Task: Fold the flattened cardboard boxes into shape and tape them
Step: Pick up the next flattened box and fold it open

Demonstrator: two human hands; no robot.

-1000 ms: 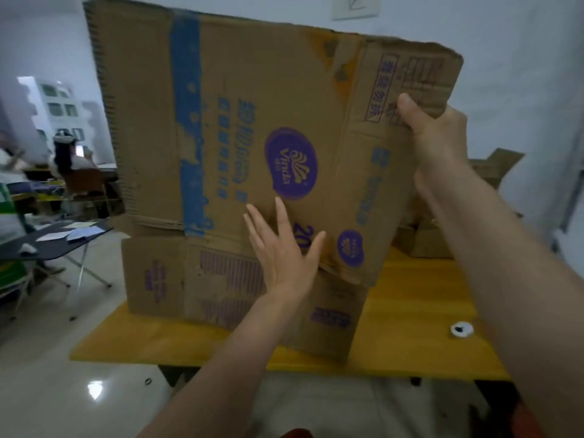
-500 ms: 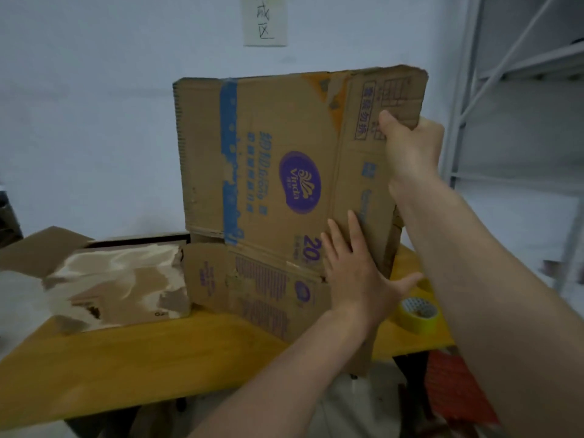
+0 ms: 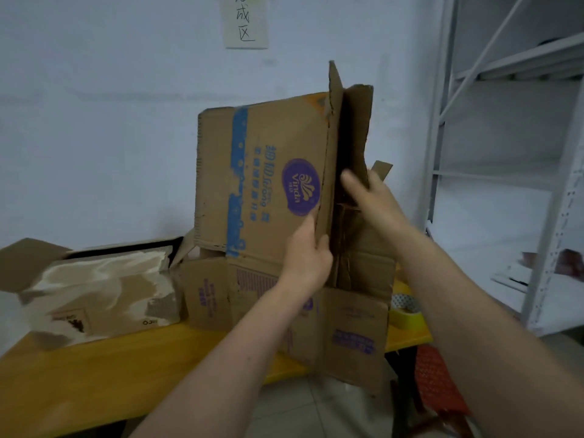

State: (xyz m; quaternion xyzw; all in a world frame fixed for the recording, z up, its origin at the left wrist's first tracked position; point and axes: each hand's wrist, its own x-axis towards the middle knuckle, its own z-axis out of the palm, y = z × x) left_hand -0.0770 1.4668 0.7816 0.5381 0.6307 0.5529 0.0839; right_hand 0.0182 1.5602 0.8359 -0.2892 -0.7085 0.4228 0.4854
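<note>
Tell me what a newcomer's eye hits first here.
The printed Vinda cardboard box stands upright mid-frame on the yellow table, half opened. The left hand grips its near corner edge while the right hand grips the inner panel. A yellow tape roll peeks out behind it, right.

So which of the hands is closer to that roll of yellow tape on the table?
Right. The right hand grips the box's opened right panel, above the tape roll at the table's right end. The left hand holds the front panel's edge, farther left.

Dim, bluish, even light; soft focus, motion blur, wide-angle edge bending.
</note>
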